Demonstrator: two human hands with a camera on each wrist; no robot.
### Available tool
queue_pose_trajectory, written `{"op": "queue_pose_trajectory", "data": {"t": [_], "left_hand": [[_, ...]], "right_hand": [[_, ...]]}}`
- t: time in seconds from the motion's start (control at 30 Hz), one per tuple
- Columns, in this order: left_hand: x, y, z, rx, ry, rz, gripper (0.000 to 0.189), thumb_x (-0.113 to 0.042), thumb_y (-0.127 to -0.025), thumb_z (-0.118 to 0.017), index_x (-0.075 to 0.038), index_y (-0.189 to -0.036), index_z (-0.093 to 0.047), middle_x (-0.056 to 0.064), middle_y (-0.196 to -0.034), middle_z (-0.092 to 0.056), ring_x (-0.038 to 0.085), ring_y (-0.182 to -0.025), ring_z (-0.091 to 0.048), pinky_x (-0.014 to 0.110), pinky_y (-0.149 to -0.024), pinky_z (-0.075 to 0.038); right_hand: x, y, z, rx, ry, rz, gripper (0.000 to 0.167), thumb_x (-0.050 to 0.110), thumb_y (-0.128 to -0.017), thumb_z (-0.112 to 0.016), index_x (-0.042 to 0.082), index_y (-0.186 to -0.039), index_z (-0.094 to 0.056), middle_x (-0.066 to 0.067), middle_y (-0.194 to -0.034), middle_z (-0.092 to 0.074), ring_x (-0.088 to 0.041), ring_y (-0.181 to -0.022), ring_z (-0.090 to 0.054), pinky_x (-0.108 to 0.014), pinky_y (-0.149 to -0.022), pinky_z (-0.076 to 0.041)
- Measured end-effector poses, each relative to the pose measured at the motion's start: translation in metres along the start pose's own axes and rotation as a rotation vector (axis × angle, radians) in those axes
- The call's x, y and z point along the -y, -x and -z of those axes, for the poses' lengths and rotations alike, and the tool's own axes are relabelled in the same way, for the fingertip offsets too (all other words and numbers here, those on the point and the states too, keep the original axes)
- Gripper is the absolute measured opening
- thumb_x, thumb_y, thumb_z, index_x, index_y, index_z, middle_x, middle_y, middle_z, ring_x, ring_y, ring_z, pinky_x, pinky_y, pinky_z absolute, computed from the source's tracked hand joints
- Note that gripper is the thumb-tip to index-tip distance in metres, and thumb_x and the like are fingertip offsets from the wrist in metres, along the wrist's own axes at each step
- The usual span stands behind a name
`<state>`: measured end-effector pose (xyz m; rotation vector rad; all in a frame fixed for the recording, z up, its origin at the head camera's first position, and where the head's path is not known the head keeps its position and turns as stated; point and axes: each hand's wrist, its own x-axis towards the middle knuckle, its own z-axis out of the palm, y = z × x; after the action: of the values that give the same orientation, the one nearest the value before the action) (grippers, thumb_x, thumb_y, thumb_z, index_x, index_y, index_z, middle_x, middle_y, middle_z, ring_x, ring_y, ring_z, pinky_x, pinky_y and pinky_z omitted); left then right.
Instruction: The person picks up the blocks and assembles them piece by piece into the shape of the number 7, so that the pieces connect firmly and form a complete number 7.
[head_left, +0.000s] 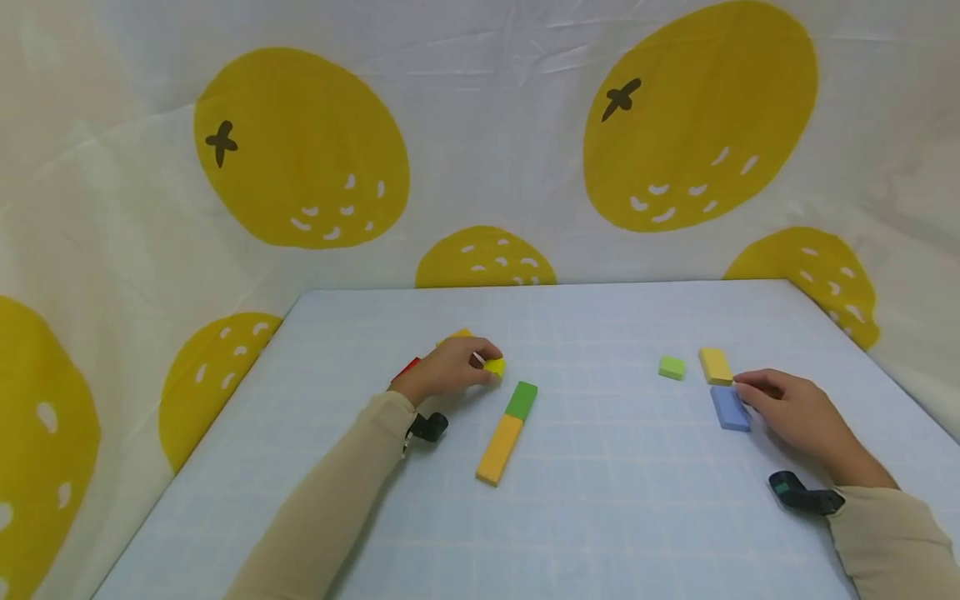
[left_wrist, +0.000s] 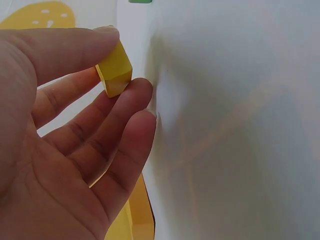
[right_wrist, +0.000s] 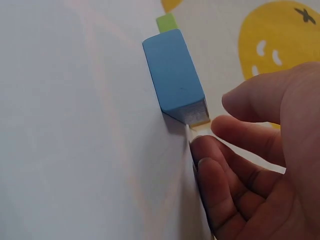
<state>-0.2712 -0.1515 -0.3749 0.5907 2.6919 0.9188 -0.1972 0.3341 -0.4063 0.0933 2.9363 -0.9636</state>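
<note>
My left hand [head_left: 450, 367] pinches a small yellow block [left_wrist: 115, 70] between thumb and fingers, at the far left-middle of the table. Partly hidden by that hand are a red block [head_left: 406, 370] and another yellow block [head_left: 456, 335]. On the right side, my right hand [head_left: 795, 412] rests with loosely bent fingers beside a flat blue block [head_left: 730, 408]. Its thumb and index finger stand apart from the blue block [right_wrist: 175, 72] in the right wrist view, with nothing between them. A pale yellow block [head_left: 716, 367] lies just beyond the blue one.
A green block [head_left: 521, 401] and a longer orange block [head_left: 499, 450] lie end to end in a slanted line near the middle. A small light green block [head_left: 671, 367] lies left of the pale yellow one. A fruit-print cloth [head_left: 495, 150] hangs behind the table [head_left: 600, 517].
</note>
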Motion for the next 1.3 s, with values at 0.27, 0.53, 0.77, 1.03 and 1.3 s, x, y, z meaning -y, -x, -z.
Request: {"op": "queue_pose_trajectory", "data": {"t": [0.27, 0.53, 0.77, 1.03, 1.3], "left_hand": [[-0.004, -0.009, -0.002, 0.026, 0.044, 0.053, 0.031, -0.026, -0.092, -0.074, -0.021, -0.123, -0.066, -0.01, -0.115, -0.064, 0.015, -0.104, -0.059, 0.031, -0.088, -0.052], [-0.009, -0.016, -0.007, 0.036, 0.073, 0.102, 0.028, -0.03, -0.092, -0.073, -0.022, -0.117, -0.062, -0.005, -0.116, -0.062, 0.019, -0.1, -0.058, 0.032, -0.085, -0.052], [-0.011, -0.02, -0.011, 0.052, 0.071, 0.126, 0.028, -0.03, -0.092, -0.073, -0.024, -0.117, -0.062, -0.006, -0.117, -0.061, 0.02, -0.101, -0.057, 0.032, -0.085, -0.052], [-0.015, -0.023, -0.011, 0.09, 0.066, 0.095, 0.031, -0.029, -0.092, -0.073, -0.023, -0.121, -0.064, -0.005, -0.118, -0.061, 0.019, -0.103, -0.056, 0.031, -0.089, -0.051], [-0.021, -0.026, -0.012, 0.1, 0.068, 0.091, 0.033, -0.027, -0.092, -0.074, -0.023, -0.123, -0.065, -0.006, -0.119, -0.062, 0.017, -0.105, -0.056, 0.031, -0.091, -0.051]], "right_hand": [[0.001, 0.001, -0.001, -0.011, 0.022, -0.003, 0.062, 0.051, -0.103, -0.047, -0.003, -0.132, -0.055, -0.028, -0.125, -0.054, -0.04, -0.102, -0.047, -0.053, -0.082, -0.047], [-0.002, 0.0, -0.003, -0.013, 0.029, -0.007, 0.063, 0.053, -0.102, -0.049, -0.003, -0.131, -0.057, -0.026, -0.123, -0.055, -0.039, -0.1, -0.047, -0.047, -0.079, -0.046], [-0.002, -0.002, -0.004, -0.01, 0.037, 0.002, 0.061, 0.052, -0.102, -0.049, -0.002, -0.131, -0.057, -0.027, -0.124, -0.055, -0.039, -0.101, -0.047, -0.05, -0.08, -0.046], [0.0, -0.001, -0.004, 0.01, 0.031, 0.003, 0.064, 0.054, -0.101, -0.049, -0.002, -0.133, -0.056, -0.028, -0.126, -0.053, -0.039, -0.102, -0.047, -0.052, -0.082, -0.047], [0.002, 0.001, -0.006, -0.003, 0.034, 0.018, 0.061, 0.051, -0.102, -0.051, -0.002, -0.131, -0.057, -0.027, -0.125, -0.055, -0.038, -0.101, -0.048, -0.053, -0.082, -0.047]]}}
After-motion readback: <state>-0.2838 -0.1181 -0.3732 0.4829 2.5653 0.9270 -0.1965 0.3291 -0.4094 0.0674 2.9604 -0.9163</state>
